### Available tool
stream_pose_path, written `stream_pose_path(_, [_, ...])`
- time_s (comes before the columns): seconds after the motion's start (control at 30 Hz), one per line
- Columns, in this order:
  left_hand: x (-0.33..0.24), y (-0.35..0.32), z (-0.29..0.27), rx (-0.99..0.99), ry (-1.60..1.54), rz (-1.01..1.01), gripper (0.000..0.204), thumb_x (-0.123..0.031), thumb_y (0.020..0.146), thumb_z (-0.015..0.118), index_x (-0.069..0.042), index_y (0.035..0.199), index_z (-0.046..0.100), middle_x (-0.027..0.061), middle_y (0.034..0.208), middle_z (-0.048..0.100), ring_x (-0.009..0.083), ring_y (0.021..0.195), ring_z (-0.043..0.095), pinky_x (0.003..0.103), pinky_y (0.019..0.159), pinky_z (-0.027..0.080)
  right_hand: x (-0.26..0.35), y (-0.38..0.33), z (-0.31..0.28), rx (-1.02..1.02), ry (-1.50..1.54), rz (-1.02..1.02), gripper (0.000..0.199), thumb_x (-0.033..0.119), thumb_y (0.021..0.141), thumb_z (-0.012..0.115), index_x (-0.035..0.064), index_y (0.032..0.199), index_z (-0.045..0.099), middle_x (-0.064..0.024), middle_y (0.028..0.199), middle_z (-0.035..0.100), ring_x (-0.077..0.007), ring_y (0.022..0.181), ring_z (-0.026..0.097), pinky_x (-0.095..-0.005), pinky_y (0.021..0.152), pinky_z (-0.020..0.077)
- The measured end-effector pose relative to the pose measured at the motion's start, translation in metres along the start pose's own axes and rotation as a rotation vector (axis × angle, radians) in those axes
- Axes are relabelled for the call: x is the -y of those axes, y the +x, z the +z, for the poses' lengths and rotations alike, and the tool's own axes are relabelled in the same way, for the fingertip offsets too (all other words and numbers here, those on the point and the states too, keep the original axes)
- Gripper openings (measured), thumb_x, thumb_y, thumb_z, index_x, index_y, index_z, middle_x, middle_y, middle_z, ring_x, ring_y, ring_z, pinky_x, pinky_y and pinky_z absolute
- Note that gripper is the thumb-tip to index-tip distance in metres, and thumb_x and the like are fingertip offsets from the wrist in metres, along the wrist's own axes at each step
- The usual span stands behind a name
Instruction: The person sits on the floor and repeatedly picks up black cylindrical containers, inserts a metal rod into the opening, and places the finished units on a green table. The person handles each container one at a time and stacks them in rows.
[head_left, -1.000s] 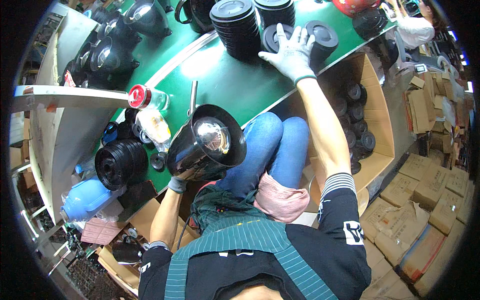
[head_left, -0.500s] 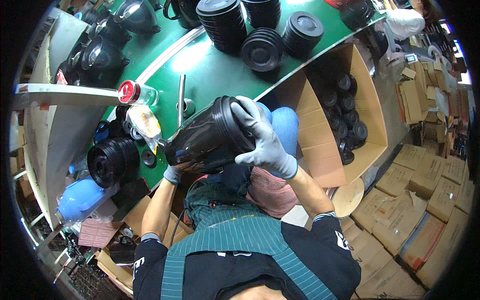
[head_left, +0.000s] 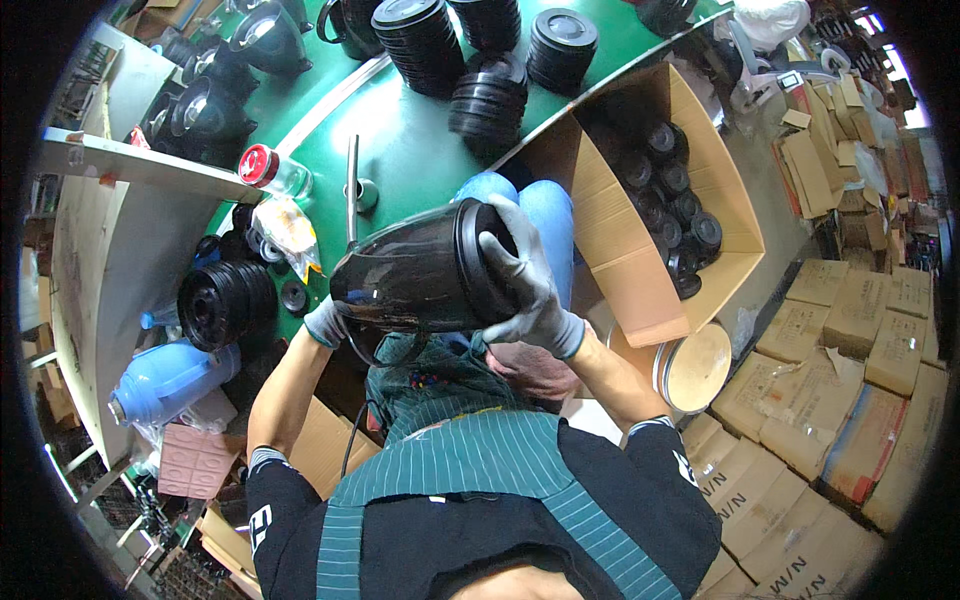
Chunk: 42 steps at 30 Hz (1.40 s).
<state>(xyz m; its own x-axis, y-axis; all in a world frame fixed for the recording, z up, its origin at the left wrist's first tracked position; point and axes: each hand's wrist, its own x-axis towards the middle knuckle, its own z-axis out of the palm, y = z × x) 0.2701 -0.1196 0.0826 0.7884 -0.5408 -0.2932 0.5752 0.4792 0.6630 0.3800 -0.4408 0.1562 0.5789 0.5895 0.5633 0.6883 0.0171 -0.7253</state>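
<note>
A glossy black jug (head_left: 405, 275) lies on its side in front of my lap, held up between both gloved hands. My right hand (head_left: 535, 285) grips the round black ribbed piece (head_left: 475, 262) at its right end, with thumb and fingers spread over the rim. At the opposite end, my left hand (head_left: 325, 322) holds the jug near its narrower end; most of its fingers are hidden behind it. A dark loop like a handle (head_left: 390, 352) hangs on the jug's near side. Just beyond it, a metal rod (head_left: 352, 190) stands up from the green table (head_left: 420, 150).
Stacks of black lids (head_left: 415, 45) stand at the table's far side. An open carton (head_left: 725, 215) at the right holds several black round parts. Left are a red-lidded glass jar (head_left: 275, 170), a stack of black rings (head_left: 225, 303) and a blue bottle (head_left: 170, 380). Closed cartons (head_left: 830, 400) fill the right floor.
The jug has turned from a slant to nearly level, its right end lower and farther right. My left hand has come more into sight at its left end. The view has shifted slightly.
</note>
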Motion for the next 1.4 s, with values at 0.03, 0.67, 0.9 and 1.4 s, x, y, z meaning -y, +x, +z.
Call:
stream_pose_path(0.03, [0.004, -0.001, -0.002, -0.008, -0.015, -0.006, 0.047, -0.022, 0.110, 0.063, -0.008, 0.154, 0.057, 0.0127, 0.151, 0.064, 0.0256, 0.130, 0.066, 0.044, 0.113, 0.055, 0.002, 0.001, 0.001, -0.029, 0.026, -0.017, 0.110, 0.070, 0.072, 0.089, 0.0229, 0.164, 0.052, -0.0318, 0.168, 0.032, -0.0518, 0.149, 0.039, -0.0591, 0.125, 0.0294])
stream_pose_path(0.67, [0.047, -0.001, -0.016, -0.067, 0.393, 0.126, 0.050, -0.011, 0.109, 0.061, -0.006, 0.158, 0.052, 0.0110, 0.158, 0.059, 0.0252, 0.137, 0.062, 0.042, 0.119, 0.050, -0.018, -0.001, -0.007, 0.060, 0.079, 0.033, 0.105, 0.074, 0.077, 0.083, 0.0197, 0.163, 0.055, -0.0295, 0.171, 0.031, -0.0510, 0.153, 0.036, -0.0591, 0.125, 0.0278])
stream_pose_path(0.9, [0.017, -0.004, 0.000, -0.622, 0.242, 0.368, 0.074, -0.064, 0.111, 0.042, -0.001, 0.147, 0.060, 0.0143, 0.137, 0.071, 0.0248, 0.122, 0.070, 0.043, 0.104, 0.059, 0.002, 0.001, 0.011, -0.194, 0.353, 0.540, 0.096, 0.073, 0.106, 0.048, -0.0023, 0.165, 0.042, -0.0257, 0.166, 0.045, -0.0358, 0.158, 0.039, -0.0429, 0.130, 0.0245])
stream_pose_path(1.4, [-0.030, -0.005, 0.055, -0.643, 1.109, 0.810, 0.045, -0.022, 0.095, 0.078, 0.007, 0.129, 0.071, 0.0193, 0.125, 0.076, 0.0292, 0.114, 0.075, 0.042, 0.103, 0.058, 0.044, 0.027, -0.017, -0.093, 0.287, 0.549, 0.085, 0.058, 0.114, 0.042, -0.0066, 0.168, 0.028, -0.0267, 0.171, 0.036, -0.0363, 0.160, 0.034, -0.0395, 0.130, 0.0247])
